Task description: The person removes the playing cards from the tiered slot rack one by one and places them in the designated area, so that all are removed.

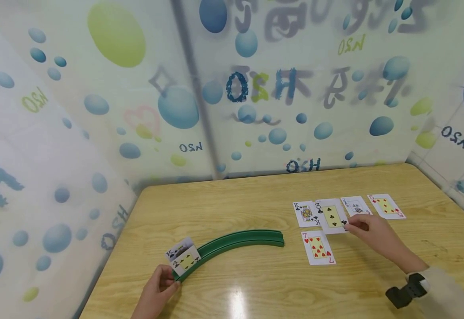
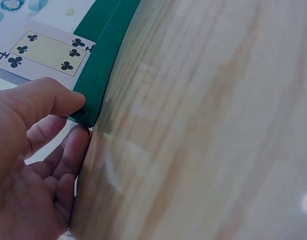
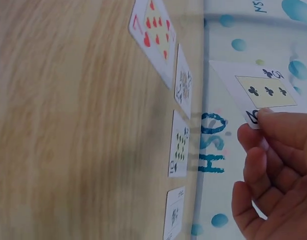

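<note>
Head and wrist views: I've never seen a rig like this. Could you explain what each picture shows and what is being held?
There is no machine; these are a person's bare hands. The head picture looks forward and down from a head-worn camera; the other two come from a camera on each wrist.

The left hand holds one end of a curved green card holder, where a king and a four of clubs stand. The right hand pinches a three of clubs, raised above the wooden table.

On the table lie another king, a seven of hearts, a five of diamonds and a card with a dark figure. The right wrist view also shows a ten.
</note>
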The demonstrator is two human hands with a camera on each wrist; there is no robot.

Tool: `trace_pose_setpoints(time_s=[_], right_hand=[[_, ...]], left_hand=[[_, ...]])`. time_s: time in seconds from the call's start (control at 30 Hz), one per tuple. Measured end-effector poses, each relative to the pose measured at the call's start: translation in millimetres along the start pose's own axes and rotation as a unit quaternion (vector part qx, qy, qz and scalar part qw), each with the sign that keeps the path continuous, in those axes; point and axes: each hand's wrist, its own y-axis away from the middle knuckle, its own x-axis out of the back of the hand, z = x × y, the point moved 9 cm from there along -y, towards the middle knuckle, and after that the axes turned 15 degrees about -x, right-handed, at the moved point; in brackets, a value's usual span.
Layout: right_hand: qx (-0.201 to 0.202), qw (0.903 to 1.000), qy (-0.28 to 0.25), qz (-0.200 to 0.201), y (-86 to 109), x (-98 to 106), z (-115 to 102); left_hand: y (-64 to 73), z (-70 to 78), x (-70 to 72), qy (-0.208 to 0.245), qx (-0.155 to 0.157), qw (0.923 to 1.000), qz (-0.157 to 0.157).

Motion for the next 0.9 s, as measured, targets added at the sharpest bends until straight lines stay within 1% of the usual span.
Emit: trace_pose_setpoints(time_s=[0.2, 0.37, 0.43, 0.53, 0.67, 0.77, 0.9], right_hand=[[-0.026, 0.9995, 0.014, -0.014, 5.3, -2, 19], [-0.046, 0.9986, 0.015, -0.023, 10.1, -3, 32], [-0.062, 0.9974, 0.016, -0.033, 11.9, -4, 36], [-0.078, 0.9951, 0.017, -0.059, 14.8, -8, 43], [-0.091, 0.9918, 0.020, -0.088, 17.7, -14, 50], [-0.106, 0.9894, 0.022, -0.097, 18.5, -18, 56], [-0.109, 0.9890, 0.021, -0.098, 19.3, -21, 61]], left_hand=[[0.0, 0.8, -0.1, -0.001, 0.002, 1.0000, 0.001], [0.9, 2.9, 0.0, -0.001, 0.001, 1.0000, 0.003], [1.4, 3.5, 0.0, 0.000, 0.001, 1.0000, 0.004], [1.3, 4.1, -0.1, -0.005, -0.003, 1.0000, 0.002], [0.9, 3.2, -0.2, -0.007, -0.002, 1.0000, 0.001], [1.0, 2.1, -0.3, -0.004, 0.000, 1.0000, 0.002], [0.9, 1.3, -0.5, -0.004, -0.002, 1.0000, 0.001]])
